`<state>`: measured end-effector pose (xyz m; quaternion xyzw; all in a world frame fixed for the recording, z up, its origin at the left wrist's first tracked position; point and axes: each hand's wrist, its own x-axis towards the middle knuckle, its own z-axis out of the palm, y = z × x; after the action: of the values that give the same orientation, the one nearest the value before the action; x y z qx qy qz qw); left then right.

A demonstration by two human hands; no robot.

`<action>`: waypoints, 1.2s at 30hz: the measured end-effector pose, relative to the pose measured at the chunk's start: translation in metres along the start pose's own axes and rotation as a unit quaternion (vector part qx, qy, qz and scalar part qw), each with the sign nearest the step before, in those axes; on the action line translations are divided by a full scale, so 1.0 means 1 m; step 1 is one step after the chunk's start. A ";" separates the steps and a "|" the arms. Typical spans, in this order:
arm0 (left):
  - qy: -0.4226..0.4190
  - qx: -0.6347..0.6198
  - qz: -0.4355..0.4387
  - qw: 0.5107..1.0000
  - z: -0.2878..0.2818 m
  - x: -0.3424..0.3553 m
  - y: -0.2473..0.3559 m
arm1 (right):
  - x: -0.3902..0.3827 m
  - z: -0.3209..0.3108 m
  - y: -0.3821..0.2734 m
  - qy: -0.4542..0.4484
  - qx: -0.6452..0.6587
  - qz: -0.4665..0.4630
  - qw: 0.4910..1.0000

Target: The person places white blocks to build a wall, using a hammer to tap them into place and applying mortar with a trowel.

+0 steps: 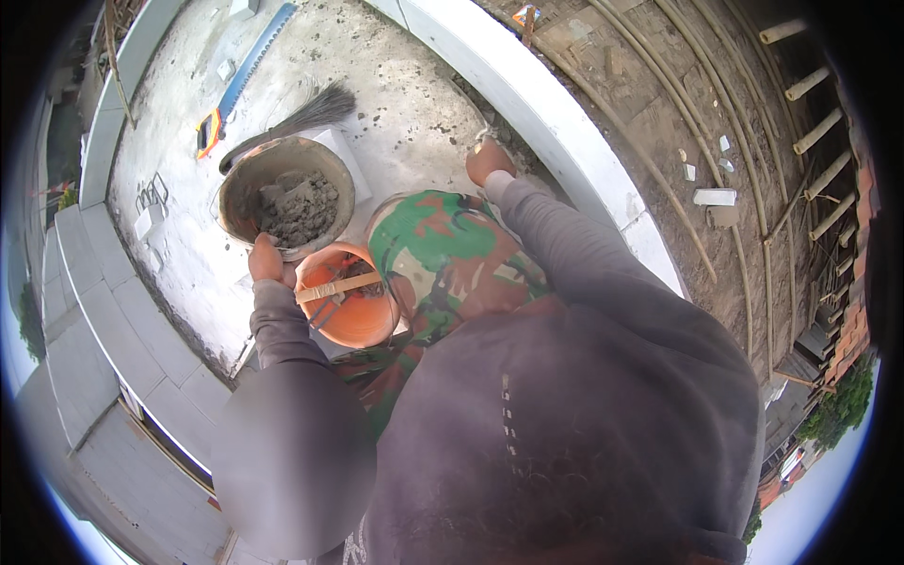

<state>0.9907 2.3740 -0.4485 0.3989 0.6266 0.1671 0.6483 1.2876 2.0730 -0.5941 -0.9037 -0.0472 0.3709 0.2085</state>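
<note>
My left hand (268, 260) is closed on the near rim of a round, cement-crusted bucket (229, 200). Wet grey mortar (299, 204) lies in its bottom. Just below stands an orange bucket (353, 323) with a flat wooden stick (337, 288) across its mouth and some grey matter inside. Stretched forward on the right, my right hand (490, 162) is closed beside the low white block wall (574, 141). Something small and pale shows at its fingertips, too small to name.
A broom (306, 115) lies beyond the mortar bucket, beside a white block (345, 162). Farther off is a handsaw (247, 80) with a blue blade and orange-yellow handle. Outside the wall, bamboo poles (702, 99) lie on bare earth. A grey block wall (141, 330) borders the left.
</note>
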 end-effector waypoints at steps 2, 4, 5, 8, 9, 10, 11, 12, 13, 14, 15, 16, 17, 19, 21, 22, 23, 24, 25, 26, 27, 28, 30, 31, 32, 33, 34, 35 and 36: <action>0.008 0.000 -0.002 1.000 0.013 -0.011 0.007 | 0.010 0.001 0.009 0.014 0.066 0.036 0.997; 0.001 -0.002 -0.012 1.000 0.016 -0.017 0.008 | 0.016 0.006 0.033 0.012 0.130 0.065 0.989; -0.006 -0.010 -0.015 1.000 0.009 -0.016 0.008 | 0.011 0.008 0.042 -0.002 0.157 0.104 0.982; -0.001 0.000 -0.011 1.000 -0.021 0.001 0.005 | -0.035 0.003 0.077 -0.039 0.231 0.134 0.963; 0.000 0.007 -0.007 1.000 -0.025 0.008 0.004 | -0.051 -0.001 0.087 -0.026 0.221 0.123 0.967; -0.006 -0.005 -0.010 1.000 -0.018 0.006 0.004 | -0.065 -0.005 0.096 -0.011 0.211 0.115 0.971; -0.011 -0.012 -0.015 1.000 -0.008 -0.002 0.005 | -0.076 -0.005 0.104 0.006 0.171 0.093 0.981; -0.015 -0.020 -0.019 1.000 0.000 -0.010 0.005 | -0.085 -0.004 0.111 0.023 0.130 0.070 0.989; -0.005 -0.007 -0.016 1.000 0.003 -0.018 0.007 | -0.091 -0.003 0.110 0.037 0.091 0.043 0.994; 0.005 0.003 -0.011 1.000 0.006 -0.022 0.008 | -0.092 -0.007 0.096 0.013 0.079 0.023 0.997; 0.016 0.012 -0.006 1.000 0.006 -0.024 0.010 | -0.091 -0.010 0.078 -0.012 0.066 0.002 0.998; 0.015 -0.002 0.001 1.000 0.005 -0.024 0.010 | -0.088 -0.010 0.060 -0.036 0.054 -0.019 0.998; 0.011 -0.016 0.005 1.000 0.006 -0.021 0.007 | -0.072 -0.005 0.045 -0.057 0.046 -0.037 0.997; 0.000 -0.018 0.012 1.000 0.018 -0.023 0.010 | -0.026 0.008 0.014 -0.044 0.058 -0.064 0.995; 0.002 -0.003 0.003 1.000 0.014 -0.022 0.009 | 0.003 0.022 -0.025 -0.041 0.129 -0.017 0.991; 0.003 -0.008 0.003 1.000 0.004 -0.018 0.011 | 0.010 0.022 -0.054 -0.057 0.192 0.038 0.979; 0.001 -0.012 0.001 1.000 -0.008 -0.009 0.010 | 0.018 0.028 -0.063 -0.072 0.210 0.060 0.973; -0.004 -0.015 -0.003 1.000 -0.012 -0.004 0.008 | 0.024 0.040 -0.057 -0.095 0.202 0.063 0.973; 0.006 -0.013 -0.007 1.000 0.006 -0.008 0.006 | 0.042 0.052 -0.031 -0.125 0.124 0.014 0.984; -0.017 0.000 -0.016 1.000 0.021 -0.004 0.004 | 0.062 0.060 0.005 -0.147 -0.022 -0.098 0.984; -0.044 0.009 -0.025 0.999 0.036 0.003 0.001 | 0.076 0.062 0.048 -0.143 -0.138 -0.199 0.960; -0.020 0.015 -0.020 0.999 0.006 0.004 0.006 | 0.047 0.068 0.027 -0.162 -0.019 -0.124 0.979; -0.007 0.003 -0.006 1.000 -0.019 0.000 0.012 | -0.013 0.045 0.011 -0.133 0.300 0.151 0.932; -0.005 0.008 -0.002 1.000 -0.020 -0.002 0.013 | -0.035 0.027 0.013 -0.105 0.367 0.220 0.898; -0.007 0.014 -0.001 1.000 -0.015 -0.002 0.012 | -0.052 0.010 0.022 -0.082 0.405 0.262 0.872; -0.014 0.007 -0.007 1.000 -0.010 -0.004 0.011 | -0.067 0.000 0.033 -0.063 0.426 0.292 0.854; -0.015 0.009 -0.007 1.000 -0.006 -0.005 0.010 | -0.077 -0.007 0.050 -0.064 0.416 0.289 0.860; -0.013 0.011 -0.005 1.000 -0.006 -0.005 0.010 | -0.086 -0.012 0.065 -0.068 0.404 0.285 0.866; -0.010 0.012 -0.004 1.000 -0.007 -0.005 0.009 | -0.094 -0.018 0.081 -0.072 0.392 0.281 0.873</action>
<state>0.9858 2.3785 -0.4375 0.4059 0.6234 0.1529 0.6505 1.2271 1.9710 -0.5549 -0.6935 0.3430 0.4661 0.4291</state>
